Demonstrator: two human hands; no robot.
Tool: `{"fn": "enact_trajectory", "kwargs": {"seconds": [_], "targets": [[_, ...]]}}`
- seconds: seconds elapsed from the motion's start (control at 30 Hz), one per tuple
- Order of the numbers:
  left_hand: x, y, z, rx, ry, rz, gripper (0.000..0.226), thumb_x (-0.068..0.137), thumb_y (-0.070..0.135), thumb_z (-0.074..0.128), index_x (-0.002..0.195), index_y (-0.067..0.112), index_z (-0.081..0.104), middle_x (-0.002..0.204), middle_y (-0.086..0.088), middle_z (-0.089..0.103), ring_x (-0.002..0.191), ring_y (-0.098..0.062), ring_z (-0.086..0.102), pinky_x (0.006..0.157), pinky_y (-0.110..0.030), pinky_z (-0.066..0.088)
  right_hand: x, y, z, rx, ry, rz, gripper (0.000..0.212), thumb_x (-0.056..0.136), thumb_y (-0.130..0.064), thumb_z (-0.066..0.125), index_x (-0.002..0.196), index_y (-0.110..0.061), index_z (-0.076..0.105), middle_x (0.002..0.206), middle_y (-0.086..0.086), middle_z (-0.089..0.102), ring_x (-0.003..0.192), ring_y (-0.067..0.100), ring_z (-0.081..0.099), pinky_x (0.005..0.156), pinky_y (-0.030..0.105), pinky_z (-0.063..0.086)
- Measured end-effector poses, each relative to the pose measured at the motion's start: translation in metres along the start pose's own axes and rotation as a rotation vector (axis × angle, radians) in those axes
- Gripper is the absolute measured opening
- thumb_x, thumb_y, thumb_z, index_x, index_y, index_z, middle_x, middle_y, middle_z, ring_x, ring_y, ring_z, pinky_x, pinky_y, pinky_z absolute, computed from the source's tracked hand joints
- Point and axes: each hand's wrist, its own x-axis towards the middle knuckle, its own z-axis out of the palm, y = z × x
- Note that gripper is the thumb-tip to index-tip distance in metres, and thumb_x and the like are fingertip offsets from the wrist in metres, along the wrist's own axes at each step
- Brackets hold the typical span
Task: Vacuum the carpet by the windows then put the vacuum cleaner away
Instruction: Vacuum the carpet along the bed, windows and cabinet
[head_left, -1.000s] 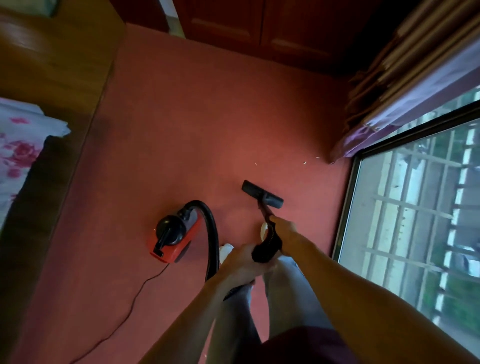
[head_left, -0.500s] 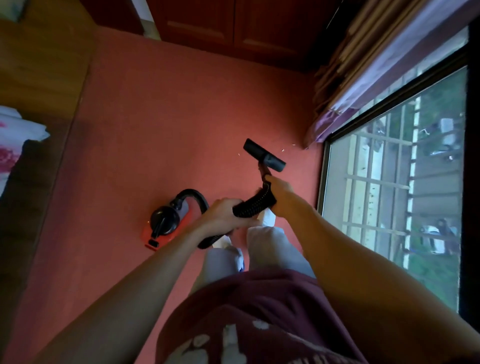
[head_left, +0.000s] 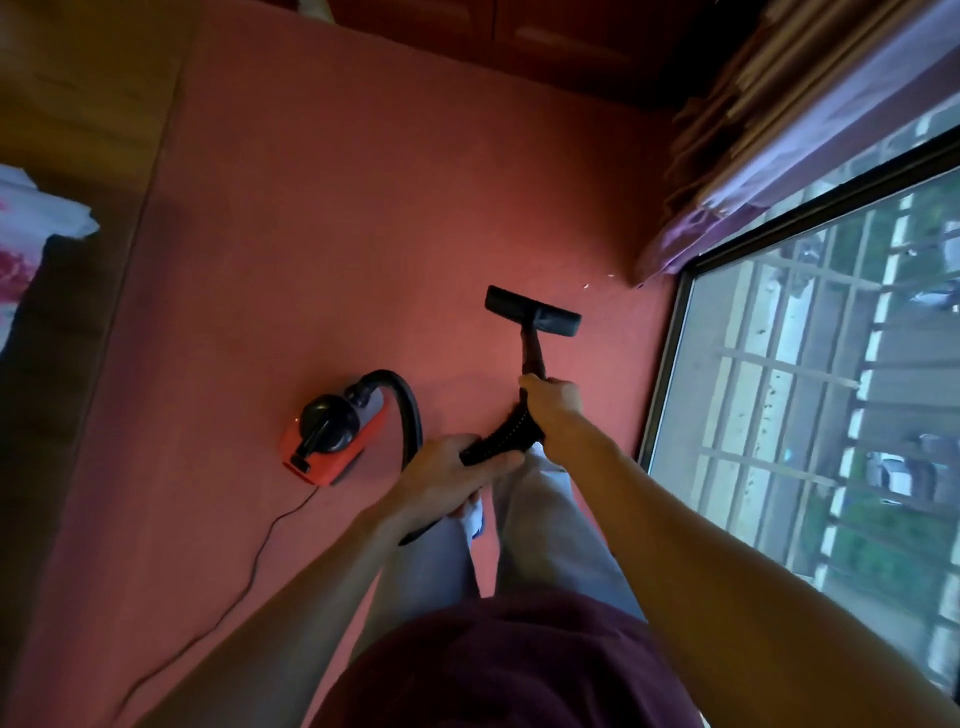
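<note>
Head view: the right hand (head_left: 553, 402) gripped the wand (head_left: 532, 353), and the left hand (head_left: 452, 478) held the hose (head_left: 498, 441). The nozzle (head_left: 532, 312) sat on the carpet (head_left: 363, 234) near the window (head_left: 805, 389). A slow push toward the specks (head_left: 587, 285) looked best.

Carpet (head_left: 363, 208) was matt red pile. Vacuum body (head_left: 332, 441) was glossy orange-and-black plastic, hose (head_left: 501, 436) ribbed black plastic. Cabinet doors (head_left: 519, 36) were polished wood.

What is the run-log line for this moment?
right hand: grips wand | left hand: holds hose | nozzle: at carpet, short of white specks by curtain | canister: on carpet
</note>
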Motion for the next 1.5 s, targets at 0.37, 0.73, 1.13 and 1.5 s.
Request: {"fn": "enact_trajectory", "kwargs": {"seconds": [0.37,0.73,1.13,1.5], "targets": [[0.069,0.015,0.002,-0.032,0.096,-0.171,0.056,0.091,0.061,0.056,0.063,0.012,0.057,0.051,-0.004,0.056,0.033,-0.014,0.046,0.036,-0.017,0.034,0.064,-0.04,0.028,-0.25,-0.078,0.014,0.02,0.089,-0.026,0.055,0.08,-0.009,0.055,0.075,0.009,0.059,0.07,0.026,0.061,0.067,0.035,0.052],[0.134,-0.039,0.005,-0.201,-0.01,-0.416,0.069,0.094,0.056,0.054,0.09,-0.012,0.062,0.068,-0.02,0.06,0.03,-0.018,0.046,0.033,-0.02,0.037,0.138,0.007,0.072,-0.363,0.0,0.085,0.034,0.082,-0.023,0.054,0.11,-0.008,0.067,0.087,0.009,0.068,0.087,0.033,0.07,0.074,0.038,0.059],[0.192,-0.046,-0.001,-0.41,-0.02,-0.473,0.061,0.093,0.056,0.054,0.094,-0.005,0.059,0.056,-0.01,0.055,0.03,-0.017,0.046,0.036,-0.02,0.039,0.191,-0.016,0.096,-0.488,0.037,-0.056,0.041,0.083,-0.018,0.057,0.124,-0.019,0.061,0.097,0.011,0.067,0.097,0.034,0.066,0.085,0.038,0.055],[0.166,-0.045,-0.001,-0.422,-0.199,-0.471,0.049,0.094,0.054,0.054,0.093,0.005,0.053,0.056,-0.014,0.054,0.034,-0.023,0.047,0.037,-0.024,0.04,0.167,0.002,0.075,-0.559,0.013,0.047,0.052,0.064,-0.024,0.049,0.112,-0.008,0.062,0.094,0.016,0.072,0.089,0.034,0.07,0.084,0.043,0.058]]}}
